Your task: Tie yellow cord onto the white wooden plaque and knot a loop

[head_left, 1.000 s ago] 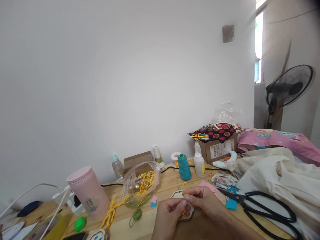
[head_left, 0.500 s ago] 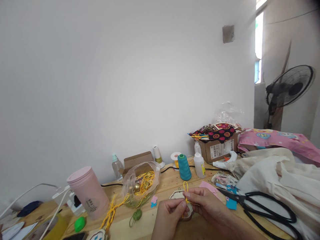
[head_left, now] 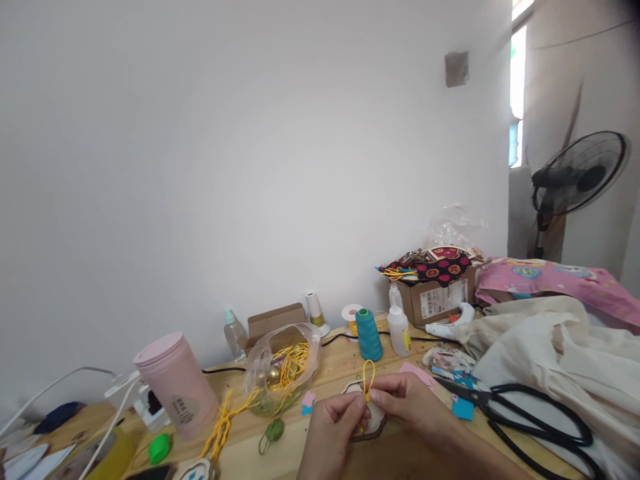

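Between my two hands a yellow cord stands up in a loop, with a small knot at its base. My left hand pinches the cord just below the loop, thumb and fingertips pressed together. From the other side, my right hand is closed on the same cord at the knot. Behind and beneath the fingers lies a pale, scallop-edged piece with a brown rim, partly hidden by both hands. Whether the cord is attached to this piece, I cannot tell.
Black-handled scissors lie at the right beside white cloth. Behind my hands stand a teal thread cone and a white bottle. A plastic bag of yellow cord and a pink tumbler are to the left.
My hands have shifted slightly left. The yellow loop now stands taller and wider above my fingers, and my right fingers have moved down to the knot.
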Demonstrator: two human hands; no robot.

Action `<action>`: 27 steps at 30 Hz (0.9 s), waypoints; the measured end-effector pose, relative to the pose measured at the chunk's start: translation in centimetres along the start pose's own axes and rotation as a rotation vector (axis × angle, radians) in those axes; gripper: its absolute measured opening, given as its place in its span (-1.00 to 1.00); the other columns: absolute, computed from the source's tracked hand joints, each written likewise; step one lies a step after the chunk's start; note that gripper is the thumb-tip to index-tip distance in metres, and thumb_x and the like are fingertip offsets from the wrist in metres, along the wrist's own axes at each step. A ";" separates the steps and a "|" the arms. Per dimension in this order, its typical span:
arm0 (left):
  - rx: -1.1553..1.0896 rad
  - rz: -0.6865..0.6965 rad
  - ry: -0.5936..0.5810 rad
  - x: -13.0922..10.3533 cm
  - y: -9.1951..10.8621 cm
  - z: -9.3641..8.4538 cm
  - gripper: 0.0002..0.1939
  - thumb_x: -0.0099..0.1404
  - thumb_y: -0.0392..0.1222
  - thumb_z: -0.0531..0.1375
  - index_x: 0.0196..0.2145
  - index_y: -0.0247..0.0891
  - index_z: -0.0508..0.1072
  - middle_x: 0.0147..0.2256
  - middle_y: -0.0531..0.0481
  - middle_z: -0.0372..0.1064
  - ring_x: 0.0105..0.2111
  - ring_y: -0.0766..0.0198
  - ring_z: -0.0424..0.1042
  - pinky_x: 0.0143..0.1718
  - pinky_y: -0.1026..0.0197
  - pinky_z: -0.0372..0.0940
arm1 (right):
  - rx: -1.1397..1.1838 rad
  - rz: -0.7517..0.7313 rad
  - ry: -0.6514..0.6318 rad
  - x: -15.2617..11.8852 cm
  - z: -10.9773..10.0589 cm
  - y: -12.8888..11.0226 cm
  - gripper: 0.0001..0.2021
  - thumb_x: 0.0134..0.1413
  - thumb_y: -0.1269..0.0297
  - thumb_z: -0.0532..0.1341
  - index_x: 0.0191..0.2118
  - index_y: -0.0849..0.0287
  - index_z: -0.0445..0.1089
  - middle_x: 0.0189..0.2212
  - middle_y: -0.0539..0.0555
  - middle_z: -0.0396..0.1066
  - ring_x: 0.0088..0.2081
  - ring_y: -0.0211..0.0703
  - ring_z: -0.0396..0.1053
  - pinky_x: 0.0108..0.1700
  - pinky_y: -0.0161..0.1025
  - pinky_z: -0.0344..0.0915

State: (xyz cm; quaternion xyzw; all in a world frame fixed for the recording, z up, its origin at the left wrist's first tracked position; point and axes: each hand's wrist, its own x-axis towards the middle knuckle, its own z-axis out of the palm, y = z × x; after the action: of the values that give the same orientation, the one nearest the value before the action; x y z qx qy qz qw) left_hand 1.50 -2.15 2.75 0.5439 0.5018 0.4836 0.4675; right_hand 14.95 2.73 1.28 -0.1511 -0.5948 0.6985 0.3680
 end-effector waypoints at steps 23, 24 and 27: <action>-0.125 -0.037 -0.034 0.2 -1.2 -0.3 -0.80 0.02 -0.17 0.14 -0.56 -0.40 0.43 -0.65 0.06 0.20 -0.59 0.39 0.12 -0.53 0.34 0.01 | 0.018 0.102 0.203 0.0 0.3 -0.3 -0.81 -0.31 0.23 0.25 -0.59 0.29 0.35 -0.73 -0.10 0.23 -0.64 -0.39 0.12 -0.54 -0.41 0.05; -0.134 -0.036 -0.031 0.2 -1.3 -0.3 -0.79 0.02 -0.16 0.15 -0.56 -0.40 0.43 -0.65 0.06 0.20 -0.58 0.39 0.12 -0.53 0.34 0.01 | 0.039 0.090 0.181 0.0 0.3 -0.1 -0.80 -0.30 0.22 0.24 -0.58 0.29 0.35 -0.70 -0.08 0.26 -0.61 -0.36 0.17 -0.50 -0.39 0.09; -0.168 -0.033 -0.025 0.3 -1.3 -0.4 -0.79 0.01 -0.16 0.16 -0.57 -0.40 0.44 -0.65 0.06 0.21 -0.58 0.39 0.13 -0.52 0.34 0.02 | 0.088 0.067 0.139 0.1 0.3 0.3 -0.78 -0.31 0.20 0.25 -0.55 0.28 0.34 -0.63 -0.02 0.34 -0.55 -0.28 0.26 -0.43 -0.33 0.14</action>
State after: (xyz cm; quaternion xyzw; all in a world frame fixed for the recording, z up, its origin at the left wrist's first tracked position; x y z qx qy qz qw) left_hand 1.00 -1.80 1.52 0.5003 0.4626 0.5095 0.5256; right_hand 14.63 2.57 1.10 -0.2027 -0.5312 0.7238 0.3911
